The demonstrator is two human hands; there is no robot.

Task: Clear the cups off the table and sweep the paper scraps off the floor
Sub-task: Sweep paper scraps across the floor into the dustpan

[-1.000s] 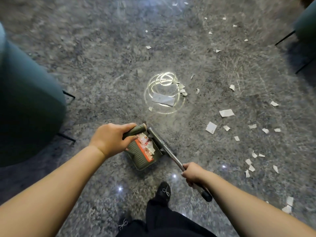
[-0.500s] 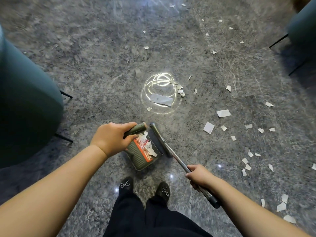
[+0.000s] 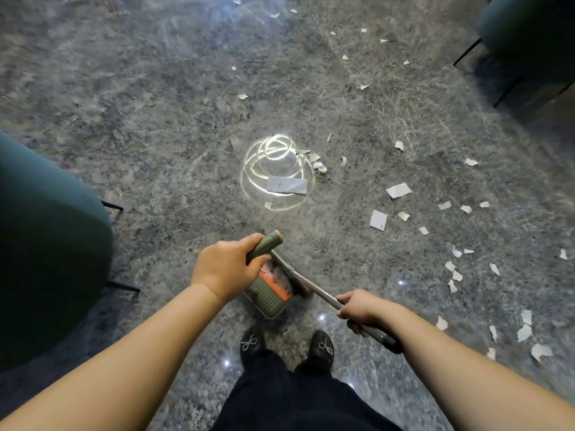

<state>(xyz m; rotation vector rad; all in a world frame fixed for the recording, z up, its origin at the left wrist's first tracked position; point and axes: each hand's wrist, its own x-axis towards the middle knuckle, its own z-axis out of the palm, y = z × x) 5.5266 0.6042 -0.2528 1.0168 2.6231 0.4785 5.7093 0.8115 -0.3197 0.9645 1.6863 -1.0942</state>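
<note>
My left hand (image 3: 227, 269) grips the green handle of a dustpan (image 3: 269, 295) that stands on the grey stone floor just ahead of my feet. Its pan is olive with an orange lip and holds a few white scraps. My right hand (image 3: 357, 309) grips the metal shaft of a broom (image 3: 311, 286), whose head lies against the pan's mouth and looks blurred. White paper scraps (image 3: 378, 219) lie scattered on the floor ahead and to the right, with a long strip (image 3: 287, 185) inside a bright ring-shaped light reflection. No cups are in view.
A dark teal chair (image 3: 46, 244) with thin black legs stands close on the left. Another dark chair (image 3: 529, 35) sits at the upper right corner. My black shoes (image 3: 322, 346) and trousers fill the bottom centre. The floor is glossy grey stone.
The broom head has swept back from in front of the pan to its mouth. My right hand has drawn nearer to my body. My feet have come together below the dustpan.
</note>
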